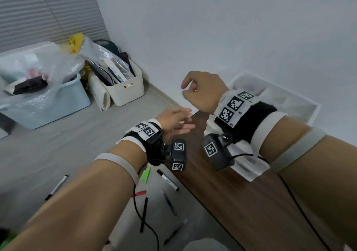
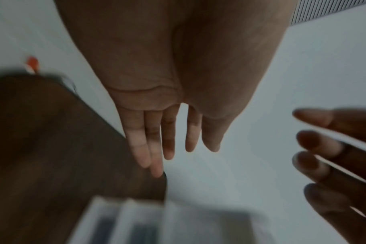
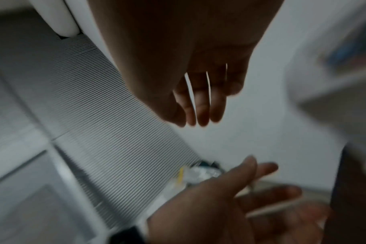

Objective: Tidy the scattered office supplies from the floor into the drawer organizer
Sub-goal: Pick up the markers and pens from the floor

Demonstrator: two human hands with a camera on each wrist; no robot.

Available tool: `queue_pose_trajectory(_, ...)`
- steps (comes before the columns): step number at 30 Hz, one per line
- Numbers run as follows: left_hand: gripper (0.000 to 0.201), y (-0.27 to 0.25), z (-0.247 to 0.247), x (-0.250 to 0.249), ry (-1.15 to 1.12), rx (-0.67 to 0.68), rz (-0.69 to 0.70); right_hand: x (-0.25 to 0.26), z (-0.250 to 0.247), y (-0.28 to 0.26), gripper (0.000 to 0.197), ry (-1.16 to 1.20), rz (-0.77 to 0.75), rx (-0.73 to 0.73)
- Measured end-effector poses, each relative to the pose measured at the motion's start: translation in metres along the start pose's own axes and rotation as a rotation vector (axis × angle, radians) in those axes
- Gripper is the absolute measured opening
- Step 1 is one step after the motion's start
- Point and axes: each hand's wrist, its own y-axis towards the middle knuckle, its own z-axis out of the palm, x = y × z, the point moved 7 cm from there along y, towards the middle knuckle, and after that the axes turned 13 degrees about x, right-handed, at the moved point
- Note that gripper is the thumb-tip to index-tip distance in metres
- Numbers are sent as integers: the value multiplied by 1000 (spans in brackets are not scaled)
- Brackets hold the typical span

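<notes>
Both hands hang in the air with nothing in them. My left hand (image 1: 181,120) has its fingers stretched out over the far corner of the brown wooden surface (image 1: 222,202). Just above it and to the right, my right hand (image 1: 188,91) has loosely curled fingers. The white drawer organizer (image 1: 301,101) lies on the wood against the wall, partly hidden behind my right wrist. Several pens lie on the grey floor below my left arm, among them a black-and-white marker (image 1: 167,180), a black pen (image 1: 144,214) and a thin pen (image 1: 57,187). In the left wrist view the straight fingers (image 2: 169,145) point down, and the organizer (image 2: 136,222) is a blur.
A green item (image 1: 144,174) and a red one (image 1: 140,192) lie among the pens. A white bin (image 1: 128,91) and a light blue tub (image 1: 48,105), both stuffed with bags, stand at the back left by the wall. Black cables trail from both wrist cameras.
</notes>
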Motion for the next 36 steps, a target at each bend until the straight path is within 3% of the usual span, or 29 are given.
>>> queue_pose_trajectory(3, 26, -44, -73, 23, 78, -146, 4, 37, 89, 18, 17, 47, -84, 250)
queue_pose_trajectory(7, 26, -121, -155, 72, 173, -353, -119, 30, 218, 31, 14, 156, 0, 622)
queue_pose_trajectory(10, 28, -177, -201, 119, 242, -432, -266, 1, 287, 31, 19, 136, 97, 707)
queue_pose_trajectory(12, 24, -244, -256, 183, 204, -527, -391, 5, 371, 30, 14, 85, 142, 843)
queue_pose_trajectory(14, 19, -262, -274, 214, 212, -563, -461, -23, 380, 21, 6, 31, 221, 846)
queue_pose_trajectory(17, 19, -301, -322, 301, 157, -645, -577, -34, 449, 28, 11, -113, 244, 882)
queue_pose_trajectory(19, 32, -309, -337, 351, 163, -659, -676, -38, 480, 29, 16, -216, 233, 908)
queue_pose_trajectory(22, 58, -307, -357, 401, 383, -608, -833, -47, 520, 33, 24, -306, 231, 871)
queue_pose_trajectory(26, 61, -296, -375, 434, 526, -635, -873, -64, 560, 36, 43, -319, 244, 857)
queue_pose_trajectory(30, 41, -286, -396, 440, 613, -723, -865, -50, 563, 34, 52, -395, 275, 856)
queue_pose_trajectory(32, 51, -280, -399, 445, 603, -676, -890, -49, 565, 35, 53, -432, 288, 874)
queue_pose_trajectory(36, 22, -275, -405, 430, 585, -642, -843, -30, 563, 39, 51, -454, 285, 890)
